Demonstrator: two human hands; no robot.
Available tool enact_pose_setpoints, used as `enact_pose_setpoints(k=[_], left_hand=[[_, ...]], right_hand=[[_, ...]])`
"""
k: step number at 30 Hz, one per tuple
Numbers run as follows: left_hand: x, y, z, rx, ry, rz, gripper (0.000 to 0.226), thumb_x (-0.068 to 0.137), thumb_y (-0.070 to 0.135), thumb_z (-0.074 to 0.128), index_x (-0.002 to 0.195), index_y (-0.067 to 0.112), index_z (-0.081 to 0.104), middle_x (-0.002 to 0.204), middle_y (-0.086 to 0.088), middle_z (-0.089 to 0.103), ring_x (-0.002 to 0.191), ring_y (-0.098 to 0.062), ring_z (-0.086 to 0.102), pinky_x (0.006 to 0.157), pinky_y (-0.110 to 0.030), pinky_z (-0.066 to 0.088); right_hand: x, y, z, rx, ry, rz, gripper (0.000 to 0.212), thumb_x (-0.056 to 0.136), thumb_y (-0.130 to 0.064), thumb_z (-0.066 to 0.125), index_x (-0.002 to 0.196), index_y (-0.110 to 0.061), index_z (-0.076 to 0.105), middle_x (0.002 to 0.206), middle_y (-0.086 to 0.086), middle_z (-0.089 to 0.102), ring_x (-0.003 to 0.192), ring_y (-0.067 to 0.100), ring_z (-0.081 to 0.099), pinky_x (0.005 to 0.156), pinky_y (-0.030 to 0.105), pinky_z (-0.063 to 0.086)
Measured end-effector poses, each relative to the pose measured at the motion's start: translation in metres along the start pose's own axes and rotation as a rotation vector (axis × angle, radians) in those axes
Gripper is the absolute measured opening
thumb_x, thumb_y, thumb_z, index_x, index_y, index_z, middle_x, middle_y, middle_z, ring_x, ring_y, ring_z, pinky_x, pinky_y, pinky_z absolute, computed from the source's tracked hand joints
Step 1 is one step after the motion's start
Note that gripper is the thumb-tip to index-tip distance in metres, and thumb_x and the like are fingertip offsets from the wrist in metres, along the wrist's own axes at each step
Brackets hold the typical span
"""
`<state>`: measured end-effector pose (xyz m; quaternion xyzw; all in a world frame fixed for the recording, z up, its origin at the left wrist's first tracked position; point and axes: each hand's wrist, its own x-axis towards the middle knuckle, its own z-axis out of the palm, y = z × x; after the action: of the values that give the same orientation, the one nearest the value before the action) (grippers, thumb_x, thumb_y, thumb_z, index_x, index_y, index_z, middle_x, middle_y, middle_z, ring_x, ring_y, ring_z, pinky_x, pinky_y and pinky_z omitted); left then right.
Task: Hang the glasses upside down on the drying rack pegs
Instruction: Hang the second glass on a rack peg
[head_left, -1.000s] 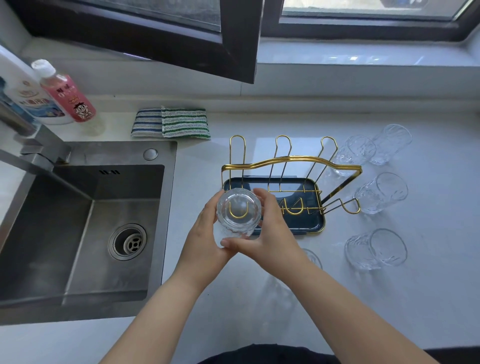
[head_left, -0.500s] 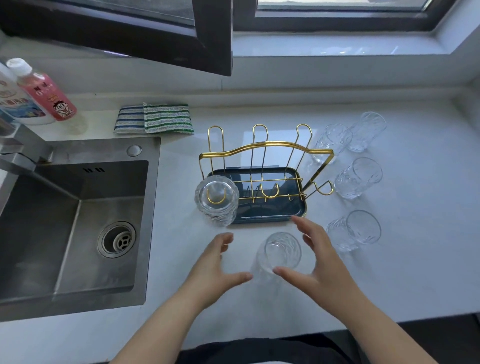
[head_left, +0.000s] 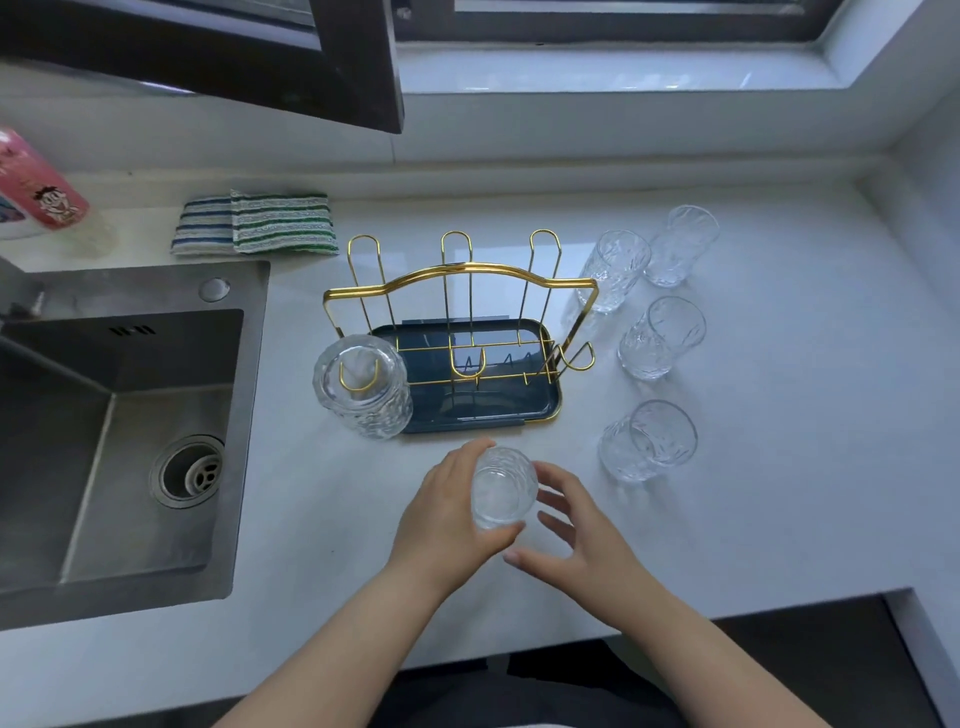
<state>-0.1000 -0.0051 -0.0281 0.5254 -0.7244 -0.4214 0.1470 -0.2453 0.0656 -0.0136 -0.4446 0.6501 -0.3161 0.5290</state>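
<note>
A gold wire drying rack (head_left: 462, 271) stands on a dark blue tray (head_left: 545, 410) on the white counter. One clear glass (head_left: 363, 392) hangs upside down on the rack's front left peg. In front of the tray, my left hand (head_left: 444, 512) grips another clear glass (head_left: 503, 488), base toward me. My right hand (head_left: 576, 540) hovers just right of that glass with fingers spread, close to it or lightly touching. Several more glasses stand upright right of the rack, the nearest (head_left: 649, 441) at the front.
A steel sink (head_left: 119, 431) with a drain fills the left. Folded striped cloths (head_left: 254, 223) lie behind the rack. A pink bottle (head_left: 41, 192) stands at the far left. An open dark window frame (head_left: 353, 62) overhangs the back. The counter's front edge runs just below my hands.
A second ago both hands set a glass onto the front left peg. They then drew back toward me, and my left hand has picked up the glass in front of the tray.
</note>
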Motion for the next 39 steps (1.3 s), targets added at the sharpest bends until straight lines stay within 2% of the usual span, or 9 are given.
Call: enact_pose_setpoints(k=[4,7,13,17,21,24,27,35,39], left_hand=[[-0.011,0.014,-0.011,-0.139,0.061,-0.032,0.062,0.053,0.033,0.075,0.104,0.040,0.041,0.105,0.019,0.056,0.098,-0.004,0.054,0.079,-0.020,0.044],[-0.024,0.028,-0.025,-0.373,0.088,-0.032,0.061,0.052,0.027,0.074,0.101,0.041,0.041,0.101,0.024,0.057,0.102,0.004,0.053,0.079,-0.008,0.044],[-0.041,0.054,-0.037,-0.690,0.046,0.119,0.063,0.056,0.013,0.076,0.107,0.028,0.041,0.119,0.014,0.056,0.117,-0.014,0.053,0.093,-0.032,0.048],[-0.040,0.063,-0.047,-0.426,0.139,0.090,0.067,0.057,0.025,0.081,0.107,0.040,0.039,0.114,0.022,0.054,0.113,-0.004,0.051,0.090,-0.011,0.039],[-0.032,0.072,-0.066,-0.071,0.251,0.115,0.078,0.057,0.044,0.079,0.117,0.053,0.029,0.126,0.035,0.032,0.120,0.011,0.030,0.094,0.004,0.020],[-0.026,0.079,-0.080,-0.051,0.265,0.113,0.093,0.055,0.049,0.077,0.128,0.058,0.019,0.131,0.044,0.021,0.123,0.016,0.024,0.094,0.004,0.019],[-0.018,0.081,-0.092,-0.087,0.252,0.128,0.091,0.059,0.041,0.079,0.126,0.061,0.020,0.128,0.040,0.033,0.114,0.022,0.033,0.085,0.008,0.026],[0.008,0.073,-0.101,-0.192,0.110,-0.006,0.083,0.065,0.039,0.075,0.125,0.059,0.022,0.112,0.049,0.034,0.095,0.032,0.042,0.074,0.006,0.035],[0.018,0.071,-0.097,-0.104,0.147,-0.069,0.084,0.070,0.039,0.072,0.136,0.044,0.021,0.127,0.034,0.034,0.115,0.005,0.044,0.097,-0.020,0.037]], right_hand=[[-0.004,-0.009,-0.013,0.128,0.047,0.045,0.051,0.078,-0.030,0.070,0.120,-0.041,0.042,0.131,-0.021,0.045,0.117,-0.009,0.045,0.089,0.012,0.044],[-0.006,-0.017,-0.022,0.308,0.033,0.163,0.046,0.076,-0.044,0.067,0.118,-0.037,0.049,0.130,-0.012,0.053,0.115,0.000,0.053,0.093,0.024,0.047],[-0.008,-0.051,-0.033,0.766,-0.307,0.104,0.048,0.078,-0.032,0.064,0.121,-0.010,0.056,0.125,0.014,0.062,0.115,0.031,0.058,0.090,0.036,0.051],[0.000,-0.076,-0.042,0.624,-0.118,-0.035,0.063,0.061,-0.010,0.077,0.119,-0.017,0.055,0.122,0.013,0.062,0.105,0.028,0.064,0.084,0.035,0.055],[0.009,-0.109,-0.046,0.213,0.064,-0.307,0.082,0.049,-0.015,0.085,0.120,-0.032,0.049,0.118,-0.004,0.061,0.107,0.013,0.061,0.087,0.031,0.052],[0.020,-0.128,-0.044,-0.005,0.101,-0.504,0.078,0.053,-0.019,0.083,0.119,-0.038,0.045,0.118,-0.016,0.056,0.111,0.007,0.055,0.084,0.015,0.047],[0.035,-0.136,-0.039,-0.157,0.099,-0.540,0.079,0.057,-0.019,0.082,0.118,-0.046,0.039,0.115,-0.031,0.050,0.108,-0.002,0.051,0.083,0.007,0.042],[0.067,-0.116,-0.024,-0.258,0.047,-0.389,0.084,0.058,-0.029,0.082,0.118,-0.053,0.029,0.107,-0.045,0.044,0.105,-0.014,0.046,0.085,0.002,0.037],[0.079,-0.109,-0.017,-0.313,0.026,-0.352,0.081,0.061,-0.030,0.081,0.124,-0.042,0.031,0.113,-0.034,0.046,0.106,-0.009,0.048,0.089,0.008,0.039]])
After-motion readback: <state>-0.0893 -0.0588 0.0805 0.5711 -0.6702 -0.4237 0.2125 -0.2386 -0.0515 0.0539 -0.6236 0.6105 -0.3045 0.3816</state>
